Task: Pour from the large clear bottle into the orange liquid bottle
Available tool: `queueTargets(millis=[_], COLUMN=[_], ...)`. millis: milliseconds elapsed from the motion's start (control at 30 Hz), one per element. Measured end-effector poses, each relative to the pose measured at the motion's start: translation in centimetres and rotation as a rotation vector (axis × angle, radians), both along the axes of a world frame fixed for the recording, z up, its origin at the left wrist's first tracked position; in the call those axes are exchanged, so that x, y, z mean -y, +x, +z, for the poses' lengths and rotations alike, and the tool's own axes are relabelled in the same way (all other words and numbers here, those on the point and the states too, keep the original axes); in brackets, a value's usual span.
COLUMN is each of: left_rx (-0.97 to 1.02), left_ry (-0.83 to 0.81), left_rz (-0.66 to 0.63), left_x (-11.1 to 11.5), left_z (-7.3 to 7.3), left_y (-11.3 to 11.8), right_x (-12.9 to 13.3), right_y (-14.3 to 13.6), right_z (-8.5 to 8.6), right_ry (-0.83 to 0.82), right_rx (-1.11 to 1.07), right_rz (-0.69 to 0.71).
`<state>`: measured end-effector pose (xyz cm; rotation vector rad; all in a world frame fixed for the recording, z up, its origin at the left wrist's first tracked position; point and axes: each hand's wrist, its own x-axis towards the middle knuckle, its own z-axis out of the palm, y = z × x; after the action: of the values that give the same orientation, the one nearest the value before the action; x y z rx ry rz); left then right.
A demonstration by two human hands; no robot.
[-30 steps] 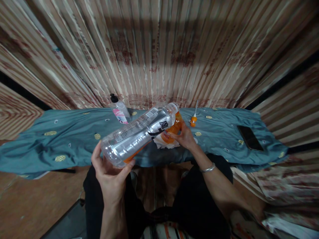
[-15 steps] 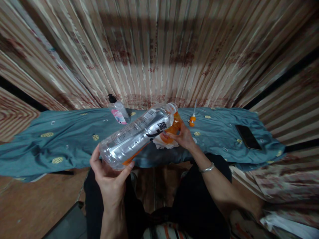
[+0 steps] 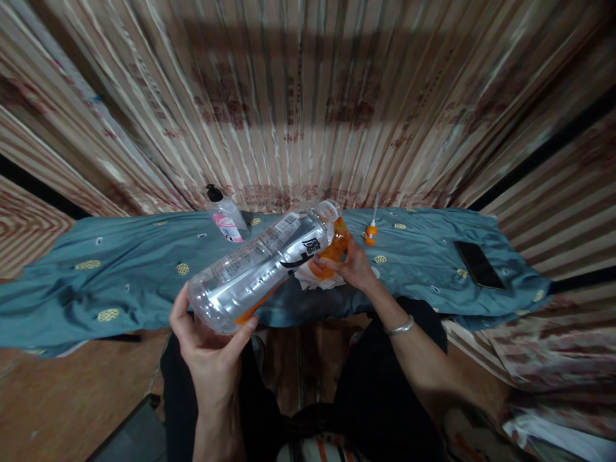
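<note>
I hold a clear bottle (image 3: 260,269) and an orange bottle (image 3: 339,239) at mid-frame.
My left hand (image 3: 209,353) cups the tilted clear bottle's base, thumb and fingers spread around it; my right hand (image 3: 357,266) curls around the orange bottle. On the tabletop (image 3: 149,256), a pump bottle (image 3: 228,221) stands left of centre; a phone (image 3: 479,264) lies at right.

The head camera looks forward and down; the table (image 3: 154,269) lies near, the curtain (image 3: 269,96) beyond.
</note>
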<state>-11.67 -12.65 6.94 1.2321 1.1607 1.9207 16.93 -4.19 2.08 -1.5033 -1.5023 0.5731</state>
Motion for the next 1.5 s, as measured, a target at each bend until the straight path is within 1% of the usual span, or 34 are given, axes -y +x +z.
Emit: queueTargets(millis=[167, 433, 667, 833, 1033, 1200, 1333, 1500], left_rx=[-0.006, -0.053, -0.051, -0.03, -0.028, -0.032, -0.036, -0.015], left_ry=[-0.021, -0.048, -0.037, -0.06, -0.059, -0.07, -0.075, -0.055], left_rz=[0.012, 0.049, 0.042, 0.05, 0.059, 0.052, 0.05, 0.037], left_x=[-0.02, 0.04, 0.17, 0.3, 0.26, 0.12, -0.02, -0.11], left_z=[0.21, 0.39, 0.46, 0.69, 0.81, 0.52, 0.39, 0.71], left_y=[0.12, 0.12, 0.13, 0.18, 0.13, 0.09, 0.08, 0.16], right_x=[0.08, 0.11, 0.16, 0.17, 0.07, 0.0, 0.05, 0.23], right_y=[-0.07, -0.2, -0.28, -0.31, -0.48, -0.43, -0.35, -0.36], right_z=[0.22, 0.32, 0.44, 0.39, -0.02, -0.14, 0.01, 0.44], right_ry=[-0.023, -0.007, -0.007, -0.029, 0.007, 0.03, 0.023, 0.005], right_rx=[-0.013, 0.009, -0.012, -0.03, -0.013, 0.013, 0.016, 0.023], right_rz=[0.006, -0.012, -0.007, -0.007, -0.031, -0.027, -0.026, -0.011])
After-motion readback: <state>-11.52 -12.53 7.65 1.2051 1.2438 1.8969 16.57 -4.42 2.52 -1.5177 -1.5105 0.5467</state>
